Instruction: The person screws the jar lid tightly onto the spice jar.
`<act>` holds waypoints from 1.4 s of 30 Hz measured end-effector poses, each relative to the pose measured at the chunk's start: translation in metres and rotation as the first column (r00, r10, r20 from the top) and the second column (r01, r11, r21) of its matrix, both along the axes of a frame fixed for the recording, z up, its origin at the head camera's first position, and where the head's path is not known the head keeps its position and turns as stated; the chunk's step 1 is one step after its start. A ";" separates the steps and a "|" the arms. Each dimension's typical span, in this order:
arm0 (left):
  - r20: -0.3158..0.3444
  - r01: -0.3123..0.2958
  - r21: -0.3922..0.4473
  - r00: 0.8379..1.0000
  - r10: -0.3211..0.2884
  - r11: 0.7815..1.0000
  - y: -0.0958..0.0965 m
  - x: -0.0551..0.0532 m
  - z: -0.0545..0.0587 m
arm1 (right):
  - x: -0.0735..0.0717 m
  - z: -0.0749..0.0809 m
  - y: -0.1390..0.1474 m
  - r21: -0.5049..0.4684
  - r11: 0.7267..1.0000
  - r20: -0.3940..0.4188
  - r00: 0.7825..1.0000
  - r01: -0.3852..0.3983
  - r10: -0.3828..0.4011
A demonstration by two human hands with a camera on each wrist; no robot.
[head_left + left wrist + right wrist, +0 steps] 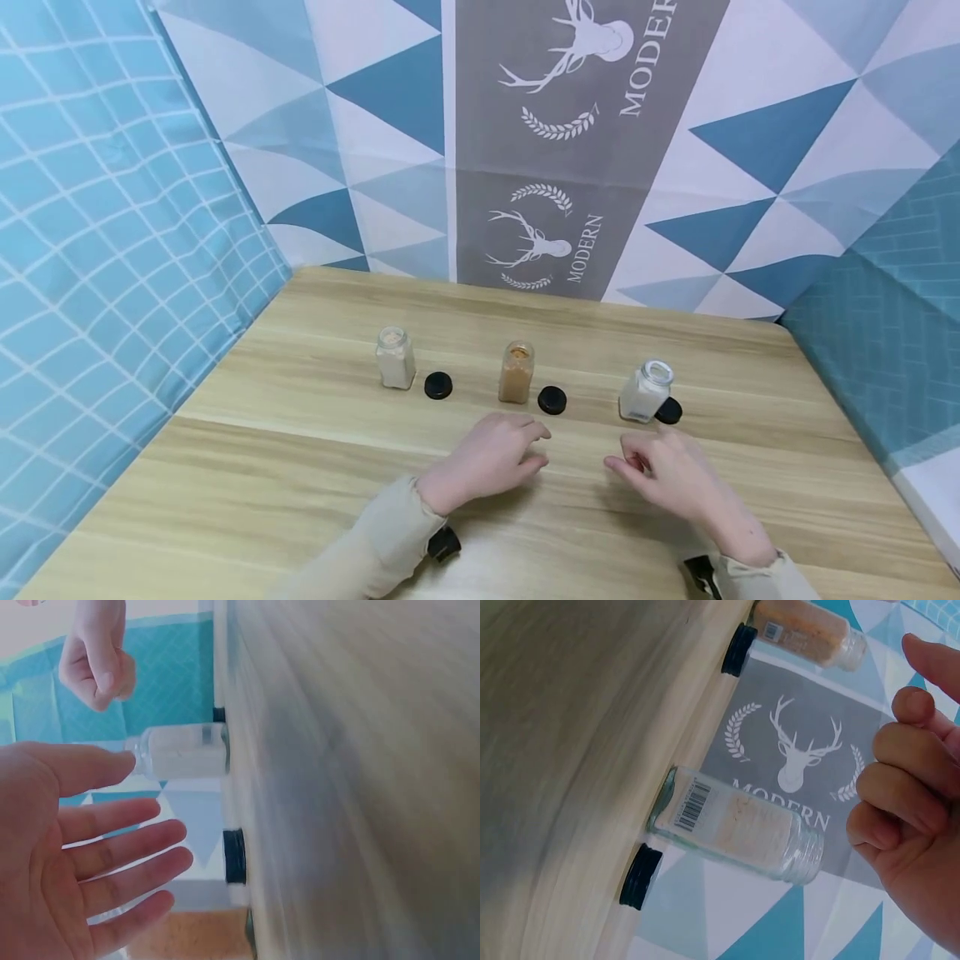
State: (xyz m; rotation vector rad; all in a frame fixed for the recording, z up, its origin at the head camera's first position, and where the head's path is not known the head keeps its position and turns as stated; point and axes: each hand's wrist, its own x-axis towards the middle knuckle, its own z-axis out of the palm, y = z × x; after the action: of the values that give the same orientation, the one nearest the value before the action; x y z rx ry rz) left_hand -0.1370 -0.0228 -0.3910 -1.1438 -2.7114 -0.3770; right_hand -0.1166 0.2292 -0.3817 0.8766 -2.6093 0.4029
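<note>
We see three glass jars standing upright without lids across the far half of the wooden table (300, 483): the left jar (396, 360) with pale powder, the middle jar (516, 375) with orange-brown powder, and the right jar (643, 393) with white contents. To the right of each lies a black lid: the left lid (438, 385), the middle lid (552, 400) and the right lid (670, 410).

Our left hand (487, 458) holds nothing, fingers extended and apart, on the near side of the middle jar. Our right hand (678, 479) has its fingers curled in around nothing, near the right jar.

The main hazard, as we judge it, is spilling: a careless knuckle could topple an uncovered jar and throw powder over the wood. The right side looks riskiest, because the right lid lies so close to its jar that grasping for one could bump the other. The lids look alike, so we could easily mix them up. If we seat one crookedly, its thread would probably bind, and forcing it without steadying the glass could tip the jar.
</note>
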 end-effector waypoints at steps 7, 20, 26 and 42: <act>0.110 -0.071 0.079 0.992 0.062 0.994 0.016 -0.004 -0.001 | 0.002 -0.001 0.006 0.000 0.995 0.111 0.989 0.095 -0.094; 0.283 -0.119 0.129 0.956 0.079 0.984 0.040 -0.014 -0.004 | -0.004 -0.002 0.020 -0.005 0.993 0.055 0.991 0.122 -0.121; 0.351 -0.166 0.166 0.931 0.099 0.972 0.051 -0.019 -0.003 | -0.008 -0.001 0.024 0.012 0.990 0.046 0.989 0.141 -0.142; 0.392 -0.200 0.209 0.914 0.105 0.957 0.063 -0.021 -0.011 | -0.011 0.006 0.021 0.029 0.991 0.096 0.986 0.133 -0.135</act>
State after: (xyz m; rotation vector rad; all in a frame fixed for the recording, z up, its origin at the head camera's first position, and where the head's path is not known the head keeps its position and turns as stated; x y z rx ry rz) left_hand -0.1579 0.0404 -0.4017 -0.8542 -2.9360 -0.9680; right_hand -0.1273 0.2506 -0.3761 0.6998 -2.7484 0.3894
